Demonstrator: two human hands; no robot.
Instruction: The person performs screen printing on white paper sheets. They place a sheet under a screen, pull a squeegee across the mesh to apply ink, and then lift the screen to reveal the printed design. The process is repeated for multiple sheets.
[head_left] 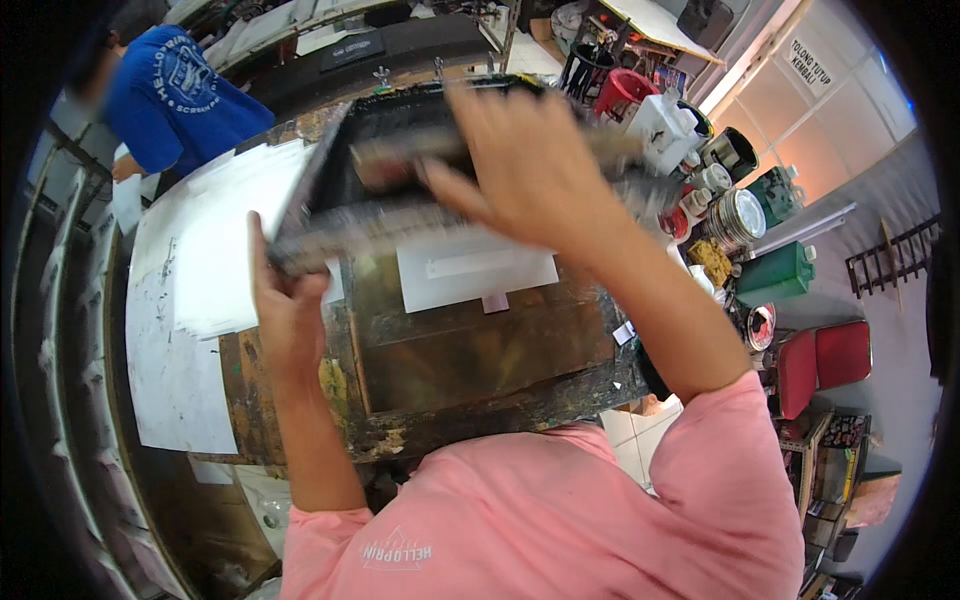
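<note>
A dark screen printing frame (340, 225), ink-stained and blurred, is tilted up over the table in front of me. My left hand (290, 310) grips its near left corner, with the index finger reaching up along the side. Across the screen my right hand (535, 170) holds a squeegee (390, 163) with a wooden handle; motion smears the hand and the tool. Below the raised frame, a white sheet of paper (480, 270) lies on a brown board (480, 355). A small pinkish tab (495, 302) shows at the sheet's near edge.
White paper stacks (225, 240) cover the table's left side. Ink cans (738, 220), a white jug (662, 130), a green jerrycan (778, 273) and a yellow sponge (710, 260) crowd the right. A person in a blue shirt (190, 95) stands far left. A red chair (825, 365) is at right.
</note>
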